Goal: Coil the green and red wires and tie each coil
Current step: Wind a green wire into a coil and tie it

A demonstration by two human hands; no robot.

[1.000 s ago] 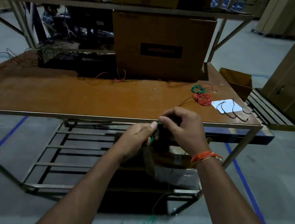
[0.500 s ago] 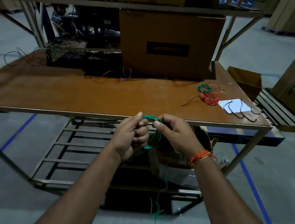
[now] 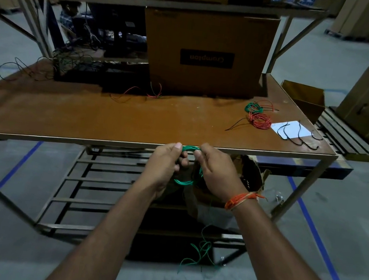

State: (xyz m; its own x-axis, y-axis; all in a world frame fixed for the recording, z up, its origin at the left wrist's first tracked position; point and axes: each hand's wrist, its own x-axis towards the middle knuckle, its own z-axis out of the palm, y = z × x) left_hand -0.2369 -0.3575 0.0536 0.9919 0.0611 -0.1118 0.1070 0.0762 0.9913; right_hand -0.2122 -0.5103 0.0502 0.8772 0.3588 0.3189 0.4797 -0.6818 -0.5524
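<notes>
A small green wire coil (image 3: 184, 182) hangs in front of the table's near edge, held between both hands. My left hand (image 3: 164, 165) pinches its left side and my right hand (image 3: 217, 171) grips its right side and top. The wire's loose green tail (image 3: 201, 249) trails down to the floor below my right wrist. On the brown table (image 3: 111, 115) at the far right lie a finished green coil (image 3: 253, 107) and a red coil (image 3: 260, 122), side by side.
A large cardboard box (image 3: 207, 53) stands at the back of the table. A white sheet (image 3: 292, 130) with black wires on it lies at the right corner. Loose red wires (image 3: 152, 92) and a dark tangle sit at the back left. Metal shelf bars run beneath.
The green loop has come into view between my hands and grown wider. Both hands have risen to the table's front edge and the view has tilted slightly.
</notes>
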